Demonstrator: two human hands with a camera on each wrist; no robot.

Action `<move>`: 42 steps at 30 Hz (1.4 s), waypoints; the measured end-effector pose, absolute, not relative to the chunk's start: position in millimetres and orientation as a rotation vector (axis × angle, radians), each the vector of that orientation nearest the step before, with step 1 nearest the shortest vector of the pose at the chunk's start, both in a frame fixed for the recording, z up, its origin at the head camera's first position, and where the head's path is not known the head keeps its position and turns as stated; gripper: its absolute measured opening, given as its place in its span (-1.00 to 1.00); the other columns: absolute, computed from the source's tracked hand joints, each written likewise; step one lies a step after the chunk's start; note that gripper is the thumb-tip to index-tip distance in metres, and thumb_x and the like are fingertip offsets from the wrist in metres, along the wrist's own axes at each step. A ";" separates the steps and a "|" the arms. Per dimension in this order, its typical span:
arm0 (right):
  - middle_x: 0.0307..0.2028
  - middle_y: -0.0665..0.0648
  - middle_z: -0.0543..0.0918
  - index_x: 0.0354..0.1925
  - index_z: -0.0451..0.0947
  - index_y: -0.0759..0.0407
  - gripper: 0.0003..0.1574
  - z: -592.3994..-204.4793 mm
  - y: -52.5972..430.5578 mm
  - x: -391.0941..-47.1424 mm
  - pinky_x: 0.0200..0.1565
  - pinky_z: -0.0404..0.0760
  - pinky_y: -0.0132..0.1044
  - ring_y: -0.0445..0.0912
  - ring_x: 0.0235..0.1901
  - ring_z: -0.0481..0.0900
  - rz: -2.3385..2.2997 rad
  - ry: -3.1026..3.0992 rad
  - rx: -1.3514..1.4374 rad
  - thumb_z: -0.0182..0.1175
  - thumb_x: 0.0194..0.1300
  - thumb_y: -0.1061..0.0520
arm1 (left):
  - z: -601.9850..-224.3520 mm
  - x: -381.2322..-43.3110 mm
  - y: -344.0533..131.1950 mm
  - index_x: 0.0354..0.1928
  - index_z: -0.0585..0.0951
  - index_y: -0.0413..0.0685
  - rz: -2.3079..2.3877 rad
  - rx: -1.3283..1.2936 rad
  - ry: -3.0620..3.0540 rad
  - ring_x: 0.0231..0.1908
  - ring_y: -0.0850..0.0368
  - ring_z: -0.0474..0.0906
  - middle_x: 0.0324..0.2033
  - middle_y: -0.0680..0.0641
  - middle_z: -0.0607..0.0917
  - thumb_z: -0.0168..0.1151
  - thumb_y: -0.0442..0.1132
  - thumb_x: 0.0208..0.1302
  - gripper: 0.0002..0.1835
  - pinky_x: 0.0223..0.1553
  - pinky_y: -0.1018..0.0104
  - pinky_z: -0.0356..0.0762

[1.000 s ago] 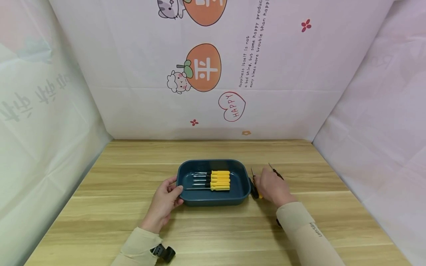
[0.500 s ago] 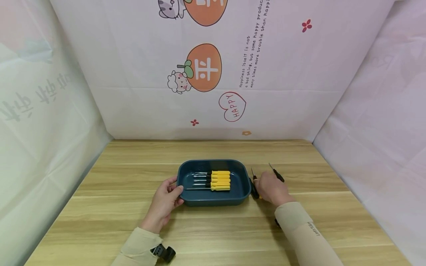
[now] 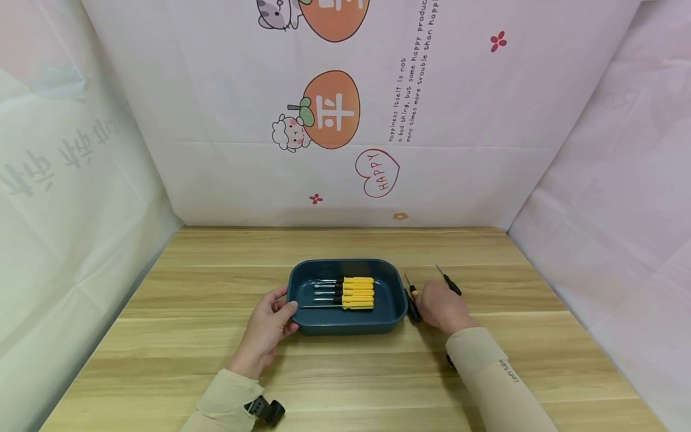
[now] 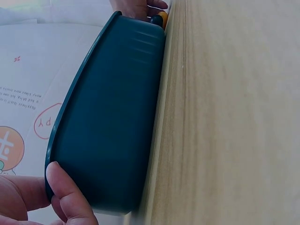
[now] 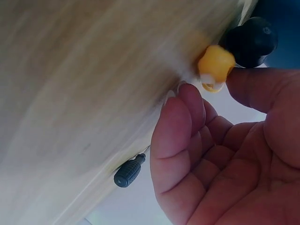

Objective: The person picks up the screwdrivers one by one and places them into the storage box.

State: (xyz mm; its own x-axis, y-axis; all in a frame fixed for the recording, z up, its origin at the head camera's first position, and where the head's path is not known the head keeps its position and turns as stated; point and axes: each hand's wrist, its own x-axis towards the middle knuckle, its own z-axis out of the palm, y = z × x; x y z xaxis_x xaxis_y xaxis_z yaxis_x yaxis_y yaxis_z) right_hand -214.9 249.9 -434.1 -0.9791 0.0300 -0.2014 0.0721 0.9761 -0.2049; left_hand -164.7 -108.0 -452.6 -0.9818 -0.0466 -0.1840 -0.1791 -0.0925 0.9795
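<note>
In the head view, my left hand (image 3: 268, 324) grips the left end of a dark blue-green tray (image 3: 378, 329), thumb at the rim and fingers against the outside. Several yellow-and-black screwdrivers (image 3: 358, 293) lie side by side inside it, shafts pointing left. Just right of the tray, my right hand (image 3: 442, 305) pinches a yellow-handled screwdriver (image 5: 216, 65) between thumb and fingers; the hand hides much of its handle in the head view. A black-handled screwdriver (image 3: 413, 307) lies between that hand and the tray wall.
Another black screwdriver (image 3: 452, 285) lies on the wooden table (image 3: 227, 252), beyond and right of my right hand. White printed sheets (image 3: 216, 180) stand around the back and sides. A small black device (image 3: 266, 411) is at my left cuff.
The yellow-handled screwdriver at my right hand has turned slightly, its tip shifting left, and less of its handle end shows below the hand. My left hand and the tray stay put.
</note>
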 end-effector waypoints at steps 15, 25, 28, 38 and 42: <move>-0.16 0.36 0.68 -0.29 0.59 0.27 -0.62 -434.1 251.3 -214.0 -0.23 0.66 0.10 0.10 -0.36 0.59 -0.208 2.925 0.076 0.07 0.56 0.02 | -451.7 -164.0 -108.1 0.49 0.35 -0.12 2.240 -0.251 2.052 -0.26 0.03 0.53 -0.05 -0.17 0.42 0.13 -0.33 0.56 -0.48 -0.30 0.42 0.66; -0.28 0.26 0.68 -0.33 0.57 0.23 -0.65 -433.1 250.4 -212.5 -0.31 0.62 -0.01 0.07 -0.42 0.56 -0.211 2.923 0.065 0.08 0.56 0.06 | -451.2 -164.0 -108.5 0.49 0.35 -0.12 2.238 -0.247 2.053 -0.27 0.05 0.53 -0.06 -0.16 0.42 0.13 -0.34 0.56 -0.47 -0.30 0.42 0.66; -0.32 0.24 0.66 -0.38 0.55 0.21 -0.64 -431.4 250.2 -211.0 -0.33 0.61 -0.02 0.06 -0.44 0.55 -0.206 2.933 0.046 0.08 0.56 0.06 | -451.2 -164.1 -108.3 0.50 0.35 -0.12 2.240 -0.246 2.050 -0.27 0.04 0.53 -0.06 -0.17 0.43 0.13 -0.34 0.56 -0.47 -0.30 0.42 0.66; -0.41 0.20 0.59 -0.34 0.50 0.22 -0.64 -423.6 251.3 -210.8 -0.37 0.55 -0.08 0.05 -0.45 0.52 -0.295 2.979 0.062 0.04 0.60 0.05 | -451.0 -163.9 -108.2 0.50 0.35 -0.12 2.235 -0.251 2.058 -0.24 0.02 0.54 -0.04 -0.17 0.44 0.13 -0.33 0.56 -0.47 -0.31 0.42 0.66; -0.44 0.20 0.54 -0.31 0.48 0.24 -0.65 -418.6 251.3 -211.7 -0.42 0.50 -0.12 0.05 -0.47 0.49 -0.363 3.000 0.075 0.03 0.59 0.04 | -451.3 -164.1 -108.4 0.50 0.35 -0.12 2.235 -0.246 2.056 -0.25 0.02 0.54 -0.04 -0.18 0.45 0.12 -0.34 0.56 -0.47 -0.31 0.42 0.65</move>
